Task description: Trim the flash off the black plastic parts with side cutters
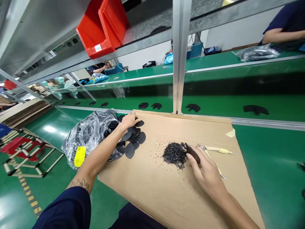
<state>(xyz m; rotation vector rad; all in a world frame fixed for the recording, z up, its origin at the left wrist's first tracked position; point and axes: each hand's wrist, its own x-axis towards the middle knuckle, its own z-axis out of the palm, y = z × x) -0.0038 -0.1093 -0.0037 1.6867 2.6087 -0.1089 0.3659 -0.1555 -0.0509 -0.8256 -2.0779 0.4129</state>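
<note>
The right hand holds a dark, thin, flat part between thumb and fingers, at the right edge of the heap of small, glossy black particles on the brown cardboard sheet. The left hand is positioned over the far end of the flat, black, round discs, beside the clear plastic bag; its grip cannot be determined.

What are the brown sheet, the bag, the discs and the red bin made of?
Sheet: apparently cardboard, matt, with a plain papery tan surface.
Bag: clear plastic film, glossy, judging by its crinkles and bright glints.
Discs: perhaps plastic or rubber; their dull black faces leave it open.
Bin: probably moulded plastic, smooth, evenly red.
</note>
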